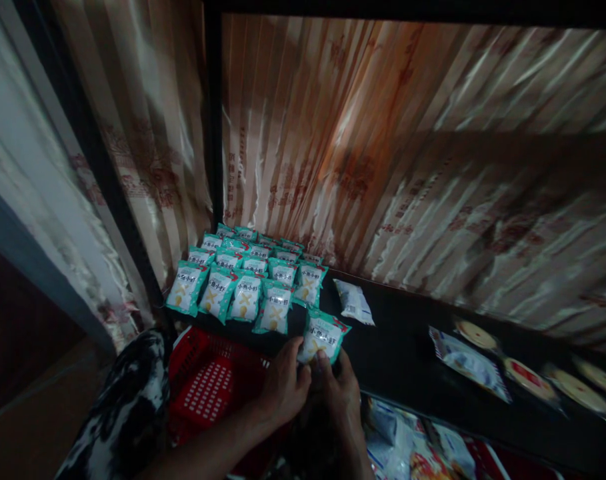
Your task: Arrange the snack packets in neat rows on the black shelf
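Between my two hands is a teal and white snack bag (321,337), held near the shelf's front edge. My left hand (289,377) grips its left side, with fingers curled at the lower corner. On the bag's lower front presses the thumb of my right hand (339,387), its fingers wrapped behind the right side. Matching snack bags (245,297) stand in rows just beyond, leaning back on the black shelf (387,353). A white bag (353,301) lies alone to the right of those rows.
Below the shelf sits a red basket (207,387). Farther right lie a blue-white packet (470,363) and several round packaged items (533,380). More packets (417,443) are under the shelf edge. Striped plastic sheeting (293,133) hangs behind, with a black post (213,120) at left.
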The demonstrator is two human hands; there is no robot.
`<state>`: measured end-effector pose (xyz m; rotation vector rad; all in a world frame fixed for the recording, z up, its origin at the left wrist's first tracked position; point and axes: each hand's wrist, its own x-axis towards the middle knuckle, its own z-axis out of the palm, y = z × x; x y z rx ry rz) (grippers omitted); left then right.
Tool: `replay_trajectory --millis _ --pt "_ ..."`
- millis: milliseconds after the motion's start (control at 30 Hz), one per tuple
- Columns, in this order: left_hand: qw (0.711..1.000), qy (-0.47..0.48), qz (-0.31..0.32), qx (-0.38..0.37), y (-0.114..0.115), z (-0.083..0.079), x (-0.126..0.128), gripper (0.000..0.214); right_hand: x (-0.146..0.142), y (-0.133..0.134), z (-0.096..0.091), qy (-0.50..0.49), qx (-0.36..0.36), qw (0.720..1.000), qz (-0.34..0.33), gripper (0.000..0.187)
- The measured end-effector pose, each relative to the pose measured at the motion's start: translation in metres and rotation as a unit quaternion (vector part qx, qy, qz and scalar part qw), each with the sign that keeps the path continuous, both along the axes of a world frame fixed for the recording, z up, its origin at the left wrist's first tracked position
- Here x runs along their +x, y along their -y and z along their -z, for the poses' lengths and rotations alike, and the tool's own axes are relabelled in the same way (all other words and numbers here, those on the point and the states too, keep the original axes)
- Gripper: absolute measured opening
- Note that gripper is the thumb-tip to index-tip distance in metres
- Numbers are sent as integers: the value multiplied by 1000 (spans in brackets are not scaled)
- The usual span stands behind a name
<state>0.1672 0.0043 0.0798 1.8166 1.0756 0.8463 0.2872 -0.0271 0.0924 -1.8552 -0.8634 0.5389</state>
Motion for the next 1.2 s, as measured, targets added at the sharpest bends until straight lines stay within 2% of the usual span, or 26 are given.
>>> replay_trajectory --millis 100,200,367,500,900,1200 --pt "999 17 -5 38 -1 12 5 49 4 -7 0 5 0 1000 7 68" --pt "998 28 0 61 -3 17 8 49 7 -13 -2 -4 5 1000 6 67" --pt "999 14 21 40 -7 6 13 47 13 -24 -4 -4 -3 1000 10 69" --pt "1000 12 7 -3 -9 -3 17 45 18 -34 -1 2 4 1000 9 66" --pt "999 -12 9 -42 -25 -13 30 49 30 -58 5 9 33 999 -4 58" --pt "998 -1 -26 -58 -37 -14 39 45 33 -75 3 10 25 1000 -10 64"
